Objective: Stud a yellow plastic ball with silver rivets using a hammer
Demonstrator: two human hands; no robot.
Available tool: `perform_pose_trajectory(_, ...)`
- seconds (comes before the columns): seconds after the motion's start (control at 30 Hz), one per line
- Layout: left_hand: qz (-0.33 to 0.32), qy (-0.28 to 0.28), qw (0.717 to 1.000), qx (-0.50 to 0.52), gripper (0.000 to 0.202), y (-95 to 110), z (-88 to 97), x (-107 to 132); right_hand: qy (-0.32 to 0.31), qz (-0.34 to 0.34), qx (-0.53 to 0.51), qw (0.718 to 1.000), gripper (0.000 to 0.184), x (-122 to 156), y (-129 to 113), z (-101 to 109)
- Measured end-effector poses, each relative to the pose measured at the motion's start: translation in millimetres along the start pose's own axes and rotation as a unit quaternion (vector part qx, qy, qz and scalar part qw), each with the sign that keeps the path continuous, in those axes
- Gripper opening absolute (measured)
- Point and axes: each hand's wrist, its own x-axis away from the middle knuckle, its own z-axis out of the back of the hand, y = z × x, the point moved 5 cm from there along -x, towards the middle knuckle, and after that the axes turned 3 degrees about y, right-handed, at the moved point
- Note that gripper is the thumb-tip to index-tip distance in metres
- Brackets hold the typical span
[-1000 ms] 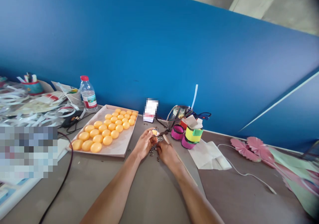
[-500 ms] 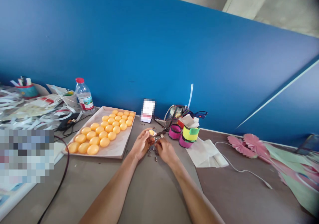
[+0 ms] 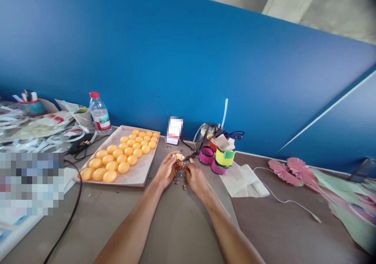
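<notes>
In the head view, my left hand (image 3: 167,170) is closed around a small yellow-orange piece with a shiny, silvery edge (image 3: 179,156), held up at the fingertips. My right hand (image 3: 195,178) is just to the right of it, fingers pinched together low over the table. A thin pale stick (image 3: 219,199) runs past this hand and along the forearm, and seems to be gripped in it; the fingers hide its working end. Small shiny beads or stones (image 3: 178,178) lie scattered on the table between and below both hands.
Left of my hands stands a shallow tray (image 3: 138,179) of orange balls in rows, with a bottle (image 3: 100,113) behind it. A phone (image 3: 174,132) leans on the blue partition. Pink and yellow containers (image 3: 221,166), white paper (image 3: 246,181) and a cable (image 3: 290,201) are at the right.
My right hand has turned slightly, and more of the pale stick now shows beside the forearm. My left hand stays almost where it was, with its piece.
</notes>
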Motion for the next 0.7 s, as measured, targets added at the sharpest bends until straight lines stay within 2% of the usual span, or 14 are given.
perform_pose_trajectory(0.1, -0.001, -0.002, 1.000, -0.003, 0.034, -0.6, 0.1, -0.4, 0.030, -0.042, -0.124, 0.991, 0.014, -3.8, 6.4, 3.1)
perform_pose_trajectory(0.2, -0.002, -0.002, 1.000, -0.011, 0.034, -2.0, 0.2, -0.9, 0.017, -0.095, -0.252, 0.963, 0.010, -6.8, 9.9, 2.5)
perform_pose_trajectory(0.37, -0.005, -0.007, 1.000, -0.029, 0.034, -3.7, 1.2, -1.9, 0.043, -0.130, -0.477, 0.868, 0.009, -8.6, 8.9, 5.7)
perform_pose_trajectory(0.47, -0.006, -0.008, 0.999, -0.045, 0.036, -3.9, 1.6, -2.1, 0.047, -0.136, -0.549, 0.823, 0.011, -8.5, 6.8, 6.0)
perform_pose_trajectory(0.53, -0.006, -0.010, 0.998, -0.055, 0.038, -4.2, 1.6, -2.1, 0.048, -0.138, -0.557, 0.818, 0.011, -8.5, 6.0, 5.7)
perform_pose_trajectory(0.7, -0.012, -0.017, 0.997, -0.068, 0.038, -5.0, 0.8, -2.1, 0.064, -0.145, -0.530, 0.833, 0.008, -7.9, 7.8, 5.3)
